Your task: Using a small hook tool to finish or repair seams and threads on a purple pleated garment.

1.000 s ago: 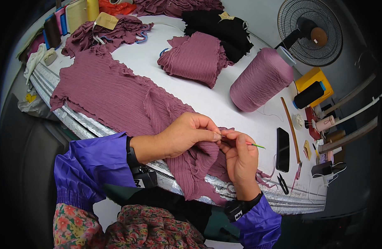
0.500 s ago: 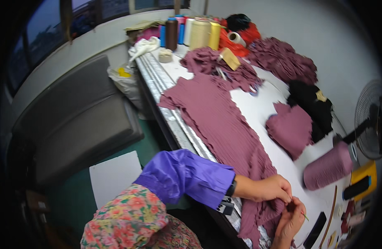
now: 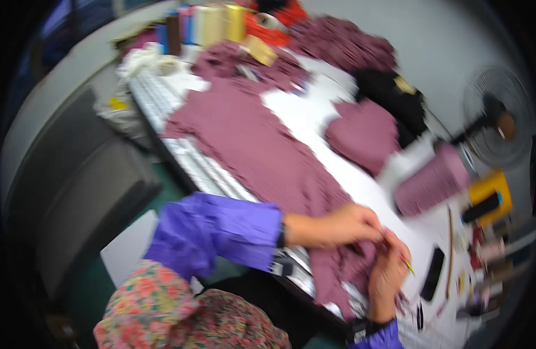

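Note:
A long piece of mauve ribbed knit fabric [image 3: 245, 139] lies lengthwise over the table, its near end gathered beneath my hands. My left hand [image 3: 356, 225] reaches across it from the left, thumb and fingers pinched together at the fingertips of my right hand. What the left pinch holds is too small and blurred to make out. My right hand [image 3: 389, 270] is closed beside the fabric's near end, with a thin yellow-green stick-like tool [image 3: 409, 267] poking out of it. The rest of that tool is hidden by the fingers.
On the white table [image 3: 303, 125] lie a mauve knit piece [image 3: 364, 134], black fabric [image 3: 384, 96] and a mauve yarn cone [image 3: 432, 180]. More cones [image 3: 210, 26] stand at the back. A fan [image 3: 498, 116] is at right; a grey sofa [image 3: 87, 198] stands at left.
The view has shifted, so the table and fabric appear further up and left. More of my right forearm shows. Both hands stay together at the fabric's near end.

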Motion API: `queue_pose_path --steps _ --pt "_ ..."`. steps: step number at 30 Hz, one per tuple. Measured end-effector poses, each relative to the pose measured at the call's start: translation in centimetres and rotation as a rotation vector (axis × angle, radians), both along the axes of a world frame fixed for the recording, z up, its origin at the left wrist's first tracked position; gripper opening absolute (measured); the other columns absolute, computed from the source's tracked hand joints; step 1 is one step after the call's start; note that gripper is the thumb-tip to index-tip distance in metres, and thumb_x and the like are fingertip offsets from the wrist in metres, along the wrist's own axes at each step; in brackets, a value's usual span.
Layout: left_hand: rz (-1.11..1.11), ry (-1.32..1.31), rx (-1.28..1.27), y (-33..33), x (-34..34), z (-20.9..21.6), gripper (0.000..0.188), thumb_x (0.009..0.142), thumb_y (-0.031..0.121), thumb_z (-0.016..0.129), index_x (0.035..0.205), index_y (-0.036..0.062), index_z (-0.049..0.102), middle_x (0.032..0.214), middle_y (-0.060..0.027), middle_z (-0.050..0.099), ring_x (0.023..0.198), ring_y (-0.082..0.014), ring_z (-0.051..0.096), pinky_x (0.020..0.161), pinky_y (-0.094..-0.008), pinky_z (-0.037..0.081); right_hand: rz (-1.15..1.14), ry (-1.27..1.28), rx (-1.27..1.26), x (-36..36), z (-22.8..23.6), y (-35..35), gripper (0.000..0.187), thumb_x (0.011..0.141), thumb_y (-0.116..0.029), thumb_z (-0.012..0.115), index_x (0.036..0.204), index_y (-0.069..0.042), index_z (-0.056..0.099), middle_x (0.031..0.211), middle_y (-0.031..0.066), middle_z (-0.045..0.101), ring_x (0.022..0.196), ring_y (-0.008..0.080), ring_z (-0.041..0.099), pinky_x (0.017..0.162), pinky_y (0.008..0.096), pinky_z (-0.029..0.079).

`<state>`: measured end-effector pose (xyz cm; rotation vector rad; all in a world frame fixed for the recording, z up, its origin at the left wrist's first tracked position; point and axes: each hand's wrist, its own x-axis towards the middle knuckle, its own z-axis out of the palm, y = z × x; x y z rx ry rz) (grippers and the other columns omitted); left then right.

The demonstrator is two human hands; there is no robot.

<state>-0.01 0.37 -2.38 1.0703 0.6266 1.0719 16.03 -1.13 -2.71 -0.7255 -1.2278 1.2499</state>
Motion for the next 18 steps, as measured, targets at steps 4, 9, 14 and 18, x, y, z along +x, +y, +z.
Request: queue_pose_path --steps 4,9,14,18 --pt "-0.065 -0.064 -0.076 0.5 -0.2 0.2 0.01 0.078 0.002 0.056 0.087 -0.0007 0.054 0.085 -0.0043 0.057 0.079 -0.0071 0.053 0.068 -0.0187 0.043 0.015 -0.024 0.04 -0.1 0.4 0.4 0.019 0.088 -0.013 0.045 0.094 0.003 0.053 0.103 0.0173 0.054 0.095 0.0236 0.053 0.083 0.0345 0.044" --pt "-0.08 -0.093 -0.091 1.0 0.2 -0.6 0.011 0.078 0.0 0.055 0.089 -0.0007 0.053 0.087 -0.0057 0.057 0.082 -0.0094 0.055 0.072 -0.0195 0.044 0.006 0.003 0.082 0.2 -0.1 0.7 0.018 0.088 -0.009 0.044 0.091 0.005 0.054 0.101 0.0182 0.055 0.088 0.021 0.056 0.081 0.0309 0.045" --pt "-0.062 -0.085 -0.094 0.4 0.4 -0.1 0.01 0.079 0.002 0.055 0.089 -0.0008 0.053 0.089 -0.0058 0.057 0.083 -0.0094 0.054 0.074 -0.0202 0.043 0.001 -0.02 0.111 0.6 -0.1 0.3 0.017 0.087 -0.009 0.044 0.091 0.005 0.054 0.101 0.0174 0.056 0.088 0.0206 0.056 0.081 0.0306 0.044" --pt "-0.042 -0.071 -0.077 0.3 0.3 -0.1 0.01 0.079 0.003 0.055 0.089 -0.001 0.053 0.089 -0.0057 0.057 0.083 -0.0092 0.054 0.074 -0.0203 0.043 -0.003 -0.047 0.138 0.5 -0.1 0.2 0.017 0.087 -0.009 0.045 0.091 0.005 0.055 0.101 0.0161 0.056 0.088 0.02 0.055 0.082 0.0299 0.043"
